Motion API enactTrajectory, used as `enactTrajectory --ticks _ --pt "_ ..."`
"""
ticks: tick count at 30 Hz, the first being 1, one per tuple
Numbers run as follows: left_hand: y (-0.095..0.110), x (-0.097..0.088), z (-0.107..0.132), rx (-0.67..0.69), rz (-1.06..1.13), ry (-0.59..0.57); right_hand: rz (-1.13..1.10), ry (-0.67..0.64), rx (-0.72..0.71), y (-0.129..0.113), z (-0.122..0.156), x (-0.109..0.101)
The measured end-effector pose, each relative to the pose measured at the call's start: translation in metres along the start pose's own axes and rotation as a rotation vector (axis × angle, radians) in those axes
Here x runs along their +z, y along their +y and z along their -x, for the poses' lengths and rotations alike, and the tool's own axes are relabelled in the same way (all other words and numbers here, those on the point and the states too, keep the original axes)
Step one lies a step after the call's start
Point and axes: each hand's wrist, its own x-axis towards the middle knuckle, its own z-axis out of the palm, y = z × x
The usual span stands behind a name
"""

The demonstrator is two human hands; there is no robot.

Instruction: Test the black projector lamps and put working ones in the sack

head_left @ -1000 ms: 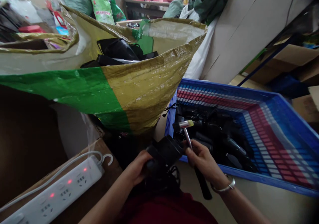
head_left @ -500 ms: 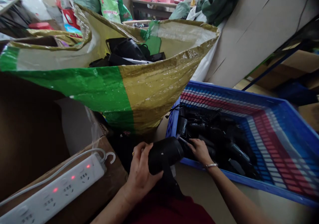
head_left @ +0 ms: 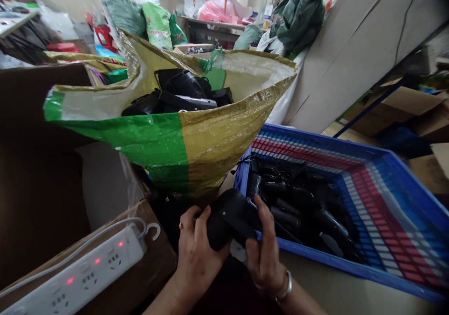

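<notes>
A black cylindrical object (head_left: 224,212) with a small light dot and a broad dark strap or flap is held low in front of me. My left hand (head_left: 196,240) is wrapped round its left side, a ring on one finger. On its right side, my right hand (head_left: 264,249), with a bracelet at the wrist, closes on the flap, one finger stretched upward. Just beyond my right hand, several black plastic items (head_left: 298,198), some glossy and rounded, lie piled in a blue crate (head_left: 326,259). The undersides of the held object are hidden.
A green and gold woven sack (head_left: 150,137) stands open ahead, with black items (head_left: 182,88) inside. A white power strip (head_left: 87,268) with red lights lies on a cardboard box (head_left: 150,254) at left. A pale slanted panel (head_left: 336,58) rises behind the crate.
My right hand has left the crate's pile and come to the cylindrical object in my left hand. The object is tilted differently, and the camera view has shifted slightly.
</notes>
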Motion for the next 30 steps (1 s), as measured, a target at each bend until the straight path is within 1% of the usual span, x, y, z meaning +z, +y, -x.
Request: enactTrajectory --ticks 2,3,4,6,8,10,11,14,16,18,20,22,23,24,25,26,28,29,30 --pt "0.002 -0.003 0.0 -0.012 0.051 -0.027 -0.044 0.063 0.123 0.005 -0.008 -0.006" --pt "0.002 -0.004 0.0 -0.009 0.081 -0.052 -0.098 0.056 0.179 0.006 -0.011 -0.01" --pt "0.002 -0.006 0.0 -0.001 0.108 -0.079 -0.168 0.019 0.217 0.006 -0.014 -0.014" --pt "-0.002 -0.007 0.0 0.027 0.147 -0.132 -0.283 -0.104 0.262 0.004 -0.018 -0.023" --pt "-0.007 -0.007 -0.002 0.083 0.167 -0.17 -0.309 -0.172 0.297 0.002 -0.022 -0.031" --pt "-0.011 -0.005 -0.004 0.136 0.195 -0.208 -0.297 -0.167 0.349 0.001 -0.026 -0.037" --pt "-0.012 -0.004 -0.005 0.137 0.21 -0.229 -0.305 -0.159 0.379 0.001 -0.028 -0.039" --pt "-0.011 -0.003 -0.006 0.089 0.261 -0.274 -0.359 -0.185 0.477 0.001 -0.035 -0.043" --pt "-0.009 -0.003 -0.007 0.088 0.301 -0.303 -0.387 -0.218 0.529 0.0 -0.04 -0.046" --pt "-0.006 -0.003 -0.009 0.099 0.342 -0.322 -0.47 -0.249 0.566 -0.003 -0.044 -0.051" --pt "0.0 -0.004 -0.011 0.064 0.394 -0.326 -0.642 -0.313 0.576 -0.008 -0.046 -0.062" --pt "0.007 -0.006 -0.015 0.028 0.478 -0.329 -0.758 -0.382 0.567 -0.013 -0.049 -0.078" --pt "0.01 -0.006 -0.017 0.01 0.531 -0.331 -0.739 -0.397 0.557 -0.014 -0.052 -0.088" --pt "0.013 -0.008 -0.019 0.001 0.587 -0.334 -0.664 -0.369 0.544 -0.014 -0.056 -0.099" --pt "0.014 -0.009 -0.02 -0.005 0.636 -0.337 -0.555 -0.287 0.527 -0.011 -0.062 -0.11" --pt "0.014 -0.01 -0.022 -0.015 0.674 -0.342 -0.439 -0.157 0.506 -0.005 -0.07 -0.122" --pt "0.008 -0.015 -0.023 -0.05 0.725 -0.36 -0.263 0.205 0.469 0.014 -0.092 -0.144" --pt "0.004 -0.017 -0.023 -0.086 0.741 -0.362 -0.195 0.39 0.466 0.028 -0.106 -0.154" --pt "0.0 -0.019 -0.023 -0.139 0.754 -0.349 -0.133 0.547 0.476 0.044 -0.12 -0.161"
